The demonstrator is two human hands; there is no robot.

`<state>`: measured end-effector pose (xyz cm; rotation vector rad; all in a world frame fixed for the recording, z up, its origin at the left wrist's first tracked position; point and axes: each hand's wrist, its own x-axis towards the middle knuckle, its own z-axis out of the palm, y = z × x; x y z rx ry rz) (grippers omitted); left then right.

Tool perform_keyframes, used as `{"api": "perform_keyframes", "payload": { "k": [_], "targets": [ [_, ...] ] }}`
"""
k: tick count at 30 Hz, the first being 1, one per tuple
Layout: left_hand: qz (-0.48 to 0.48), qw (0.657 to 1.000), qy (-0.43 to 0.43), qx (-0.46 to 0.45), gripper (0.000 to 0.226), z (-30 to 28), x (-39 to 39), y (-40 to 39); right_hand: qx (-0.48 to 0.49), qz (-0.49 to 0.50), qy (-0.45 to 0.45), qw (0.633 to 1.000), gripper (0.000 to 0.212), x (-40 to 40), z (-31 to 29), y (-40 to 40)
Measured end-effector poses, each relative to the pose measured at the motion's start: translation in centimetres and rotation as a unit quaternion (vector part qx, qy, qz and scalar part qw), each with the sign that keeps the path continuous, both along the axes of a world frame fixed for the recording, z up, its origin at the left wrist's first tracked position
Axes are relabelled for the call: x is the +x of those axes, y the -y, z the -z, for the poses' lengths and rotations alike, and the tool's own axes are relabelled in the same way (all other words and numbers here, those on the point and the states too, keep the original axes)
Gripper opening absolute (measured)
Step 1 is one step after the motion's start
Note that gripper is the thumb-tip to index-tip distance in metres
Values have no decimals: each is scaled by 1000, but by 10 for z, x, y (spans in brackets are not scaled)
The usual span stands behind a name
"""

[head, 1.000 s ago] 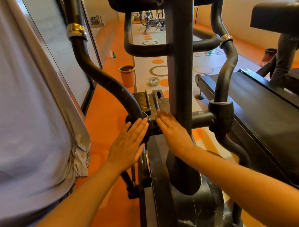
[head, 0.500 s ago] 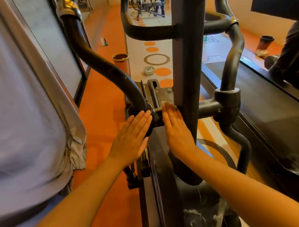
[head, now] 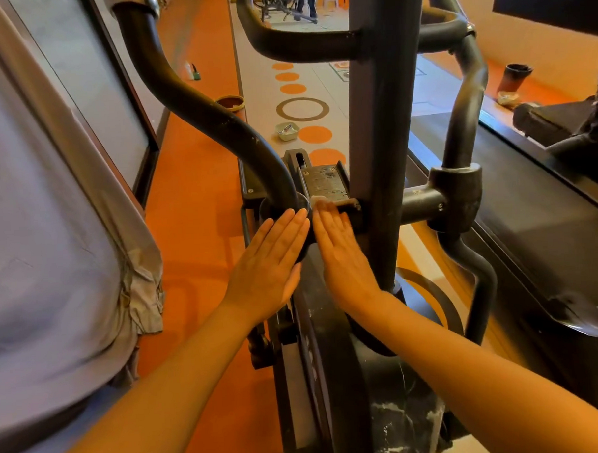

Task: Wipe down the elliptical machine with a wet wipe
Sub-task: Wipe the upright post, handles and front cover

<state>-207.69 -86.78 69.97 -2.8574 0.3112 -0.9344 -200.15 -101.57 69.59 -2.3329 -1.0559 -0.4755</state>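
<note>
Pale, off-white wet wipe [head: 324,202] shows only as a thin crumpled edge past the fingertips of the right hand [head: 343,255], at the centre of the frame; that hand lies flat with straight fingers close together, pressing the wipe onto the dark crossbar joint beside the upright post [head: 382,126] of the elliptical machine [head: 335,379]. The machine is black and scuffed, with whitish streaks on its housing at the bottom of the frame. The left hand [head: 268,262] lies flat just beside the right, fingers straight and together, on the round hub under the curved handle arm [head: 196,104]. Orange floor [head: 194,203] runs up the left; a small white tray [head: 287,131] sits on it above centre
</note>
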Motion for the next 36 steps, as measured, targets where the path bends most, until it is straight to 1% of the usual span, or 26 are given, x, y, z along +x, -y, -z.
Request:
{"api": "perform_keyframes", "payload": {
  "k": [3, 8, 11, 14, 17, 19, 22, 25, 28, 31, 34, 36],
  "targets": [
    [8, 1000, -2, -1, 72, 0, 0, -3, 1, -23, -21, 1000, 59, -7, 2, -4],
    [16, 1000, 1, 2, 75, 3, 1, -5, -44, -52, 38, 997, 59, -5, 17, 16],
    [27, 1000, 8, -12, 72, 3, 2, -5, -43, -43, 37, 997, 60, -2, 14, 9],
    [31, 999, 6, -12, 72, 2, 2, -6, -11, -19, 16, 1000, 60, -4, 12, -2],
    [30, 999, 8, -21, 69, 3, 2, -5, 44, -16, -19, 999, 64, -19, 27, -7],
    [33, 999, 9, -24, 68, 2, 2, -4, 35, -20, 4, 999, 69, -25, 41, -7],
    [35, 999, 9, -23, 69, 2, 1, -5, 3, 1, 42, 999, 71, -20, 50, -6],
    [38, 999, 10, -19, 70, 1, 1, -7, -3, 18, 62, 998, 63, -10, 38, -7],
    [41, 999, 15, -14, 69, 1, 1, -8, 27, 31, 46, 998, 60, 2, 20, -13],
    [36, 999, 14, -18, 69, 3, 1, -7, 35, 31, 35, 998, 63, -9, 27, -16],
    [31, 999, 12, -24, 69, 4, 1, -5, 1, 18, 52, 998, 67, -18, 46, -6],
    [34, 999, 11, -23, 69, 3, 0, -6, -29, 23, 78, 996, 68, -10, 46, 4]
  ]
}}
